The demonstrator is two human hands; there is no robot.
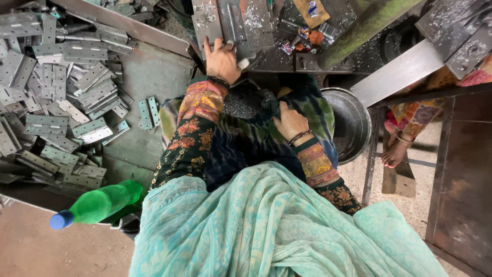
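The right hand (pixel 291 122) lies nearest, resting knuckles-up on the dark patterned cloth of the lap (pixel 246 138), fingers curled loosely downward; whether it grips anything underneath cannot be told. Further out, the left hand (pixel 222 60) reaches to the edge of the work surface (pixel 328 60) and presses, fingers spread and flat, on a grey metal hinge plate (pixel 207 19) that lies among the other plates at the machine; it holds the plate down rather than closing round it.

That plate is a flat, dull silver-grey leaf with screw holes and a rolled knuckle edge, dusted with bright metal shavings. It looks stiff and fairly heavy for its size, with hard, possibly sharp edges and a smooth face that may slide under the fingertips; the long edges seem the safer place to pinch it, away from the swarf.

Just beside the person's left knee lies a green plastic bottle (pixel 100 204) with a blue cap. Beyond it a large heap of hinges (pixel 56 97) fills a tray, with two loose ones (pixel 148 113) apart on the green metal. On the other side stand a round steel bowl (pixel 351 123) and, farther off, another person's bare foot (pixel 395 153)
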